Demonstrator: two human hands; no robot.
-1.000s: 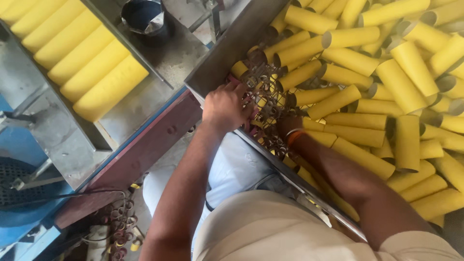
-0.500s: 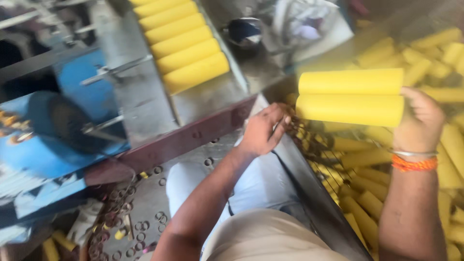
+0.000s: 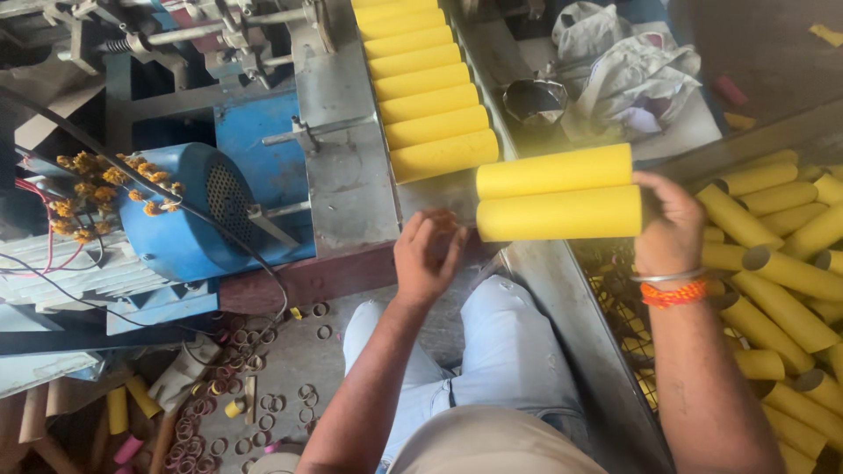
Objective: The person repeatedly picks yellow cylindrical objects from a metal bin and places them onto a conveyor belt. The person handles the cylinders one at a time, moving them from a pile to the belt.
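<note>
My right hand (image 3: 672, 219) grips two long yellow tubes (image 3: 558, 193) by their right ends, one stacked above the other, held level over the metal bin's rim. My left hand (image 3: 428, 254) hovers with fingers spread just left of the tubes' free ends, holding nothing. A row of yellow tubes (image 3: 421, 88) lies side by side on the machine's sloped metal tray (image 3: 347, 175), directly above my left hand. At the right, a metal bin (image 3: 562, 298) holds several more yellow tubes (image 3: 781, 263).
A blue motor (image 3: 189, 215) with an orange flower garland and cables sits at the left. Small cardboard rings (image 3: 255, 395) litter the floor below. A crumpled cloth (image 3: 628, 75) and a dark bowl (image 3: 536, 101) lie behind the tray.
My right hand came out of the bin with two tubes and carried them left toward the tray. My left hand left the bin's edge and now spreads beside them.
</note>
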